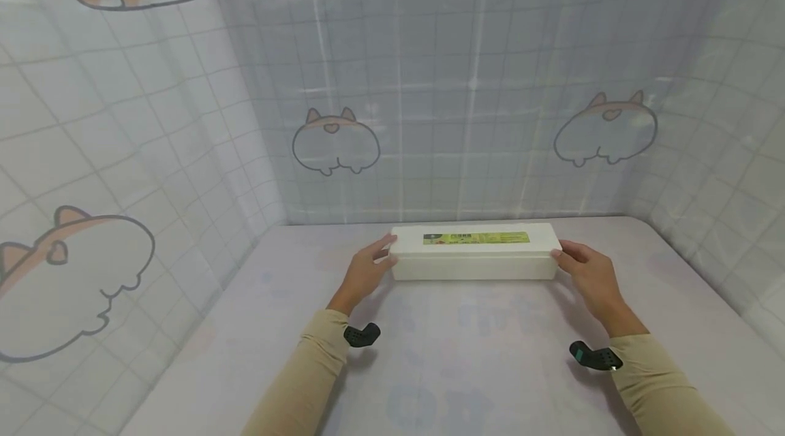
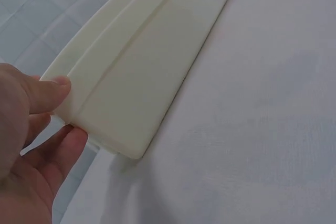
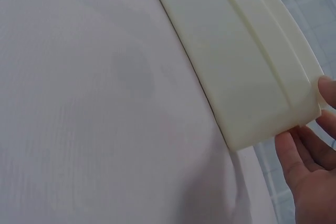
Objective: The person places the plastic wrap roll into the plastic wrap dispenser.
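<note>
A long white box (image 1: 472, 269) lies crosswise on the table, with its lid (image 1: 407, 240) on top and a yellow-green label (image 1: 475, 238) on the lid. My left hand (image 1: 366, 274) grips the lid's left end; in the left wrist view the thumb (image 2: 55, 92) presses the front corner and the other fingers curl under the lid's edge. At the opposite end, my right hand (image 1: 591, 278) holds the lid likewise, its thumb (image 3: 327, 88) on the front corner and its fingers at the end below. The box's inside is hidden.
A pale cloth-covered table (image 1: 454, 354) stretches in front of the box. Behind it hangs a gridded curtain (image 1: 441, 170) with cartoon dogs, and similar sheets enclose both sides. Each wrist wears a black device, on the left (image 1: 362, 335) and the right (image 1: 595, 356).
</note>
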A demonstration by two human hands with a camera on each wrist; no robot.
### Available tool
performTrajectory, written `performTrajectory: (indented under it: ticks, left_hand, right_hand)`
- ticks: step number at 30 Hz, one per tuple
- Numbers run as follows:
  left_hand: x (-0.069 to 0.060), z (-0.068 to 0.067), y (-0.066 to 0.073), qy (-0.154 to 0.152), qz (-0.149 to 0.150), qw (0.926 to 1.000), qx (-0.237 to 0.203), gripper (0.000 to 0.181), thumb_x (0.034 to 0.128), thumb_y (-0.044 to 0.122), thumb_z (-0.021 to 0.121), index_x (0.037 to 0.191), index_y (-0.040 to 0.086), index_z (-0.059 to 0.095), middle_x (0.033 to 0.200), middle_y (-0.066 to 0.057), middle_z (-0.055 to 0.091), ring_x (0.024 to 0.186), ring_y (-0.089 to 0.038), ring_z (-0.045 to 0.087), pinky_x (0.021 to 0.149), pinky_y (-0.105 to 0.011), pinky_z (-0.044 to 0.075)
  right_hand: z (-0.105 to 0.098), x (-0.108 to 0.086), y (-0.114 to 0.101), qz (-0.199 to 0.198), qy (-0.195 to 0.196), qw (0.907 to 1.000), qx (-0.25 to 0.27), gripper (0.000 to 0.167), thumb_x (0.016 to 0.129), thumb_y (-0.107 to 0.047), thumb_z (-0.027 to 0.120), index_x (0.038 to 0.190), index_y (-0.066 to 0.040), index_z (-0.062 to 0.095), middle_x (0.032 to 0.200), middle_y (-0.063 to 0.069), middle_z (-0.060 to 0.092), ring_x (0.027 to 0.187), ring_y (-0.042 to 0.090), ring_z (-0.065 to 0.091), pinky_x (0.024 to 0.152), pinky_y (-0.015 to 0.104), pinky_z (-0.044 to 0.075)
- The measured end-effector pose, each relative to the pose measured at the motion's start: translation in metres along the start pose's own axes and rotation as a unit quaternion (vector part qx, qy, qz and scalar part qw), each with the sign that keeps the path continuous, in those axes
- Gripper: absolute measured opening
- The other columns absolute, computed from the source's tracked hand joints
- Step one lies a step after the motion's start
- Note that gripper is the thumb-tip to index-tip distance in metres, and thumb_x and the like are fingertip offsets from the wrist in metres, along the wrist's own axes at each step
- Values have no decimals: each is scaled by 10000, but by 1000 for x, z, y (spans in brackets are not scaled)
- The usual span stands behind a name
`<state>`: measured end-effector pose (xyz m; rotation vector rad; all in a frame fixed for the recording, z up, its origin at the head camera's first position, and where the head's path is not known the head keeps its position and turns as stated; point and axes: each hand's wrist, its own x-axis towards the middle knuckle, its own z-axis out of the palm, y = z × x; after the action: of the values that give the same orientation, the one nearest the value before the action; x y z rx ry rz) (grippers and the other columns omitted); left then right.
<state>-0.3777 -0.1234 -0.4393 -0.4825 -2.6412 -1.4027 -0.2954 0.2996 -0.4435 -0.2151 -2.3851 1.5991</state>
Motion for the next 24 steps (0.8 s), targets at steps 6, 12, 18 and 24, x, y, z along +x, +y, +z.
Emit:
performTrajectory:
  ticks: [6,12,18,24]
  left_hand:
    - [-2,1,0,160,-43,9998,-131,537,972,229,680,1482,227,513,1558,20,417,1291,-268,550,1033,-472,468]
    - [-4,0,-6,243,-28,9996,-126,560,961,247,691,1489,225,506,1527,23,460,1283,-266,556,1032,-477,468]
    - [-9,-3,-10,191,-93,9998,36,569,953,331,696,1481,223,514,1465,-18,536,1319,-297,515,1065,-543,415]
    - [-13,-9,-12,139,33,9997,204,512,964,330,678,1440,179,563,1436,-32,565,1252,-277,575,1033,-518,455]
  right_hand:
    - [-5,-1,5,-60,-97,9999,-108,698,1016,-480,545,1476,34,431,1460,254,476,1223,396,566,993,438,502]
    - [-14,-3,10,-234,-133,9986,-447,625,1031,-418,551,1427,59,473,1396,274,524,1175,389,599,836,270,569]
    - [-25,-8,12,-367,-262,9980,-443,572,1033,-365,566,1377,88,508,1330,293,566,1074,252,655,789,230,574]
    - [-34,-12,15,-500,-243,9972,-497,546,1032,-342,575,1349,101,529,1298,299,587,962,58,658,769,237,579]
